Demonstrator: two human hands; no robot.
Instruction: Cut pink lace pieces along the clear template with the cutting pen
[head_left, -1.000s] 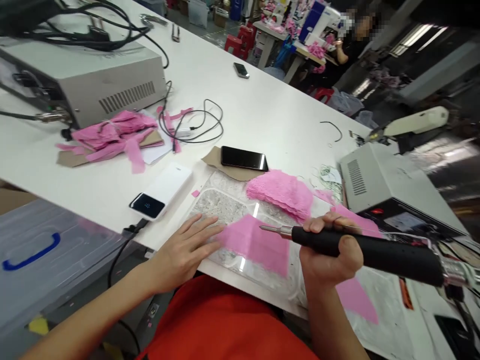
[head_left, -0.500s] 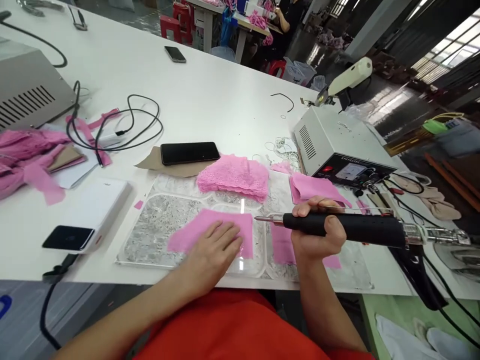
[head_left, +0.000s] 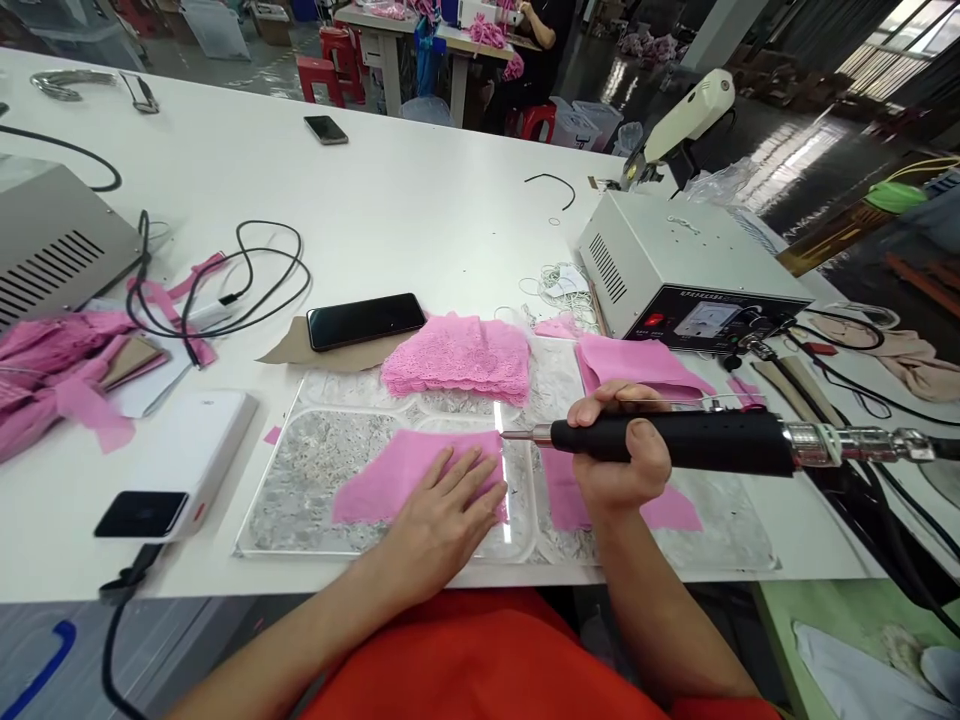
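My left hand point(head_left: 442, 510) lies flat, fingers spread, on a pink fabric piece point(head_left: 386, 475) that rests on a clear plastic mat point(head_left: 300, 490). My right hand point(head_left: 619, 460) is wrapped round a black handheld cutting tool point(head_left: 697, 442). The tool's metal tip point(head_left: 517, 435) points left, just above the fabric's right edge. Under my right hand lies another pink piece point(head_left: 675, 510). Behind the mat sits a stack of pink lace point(head_left: 457, 355).
A grey control box point(head_left: 675, 270) stands at the right, a black phone point(head_left: 365, 320) on cardboard behind the lace, a white power bank point(head_left: 176, 465) at left. Cables point(head_left: 240, 280), pink scraps point(head_left: 60, 360) and another machine point(head_left: 45, 240) fill the left. A person works at a far table.
The view swung right and settled. My left hand slid onto the pink piece and now presses it flat. The tool stayed level in my right hand, its tip near the fabric edge.
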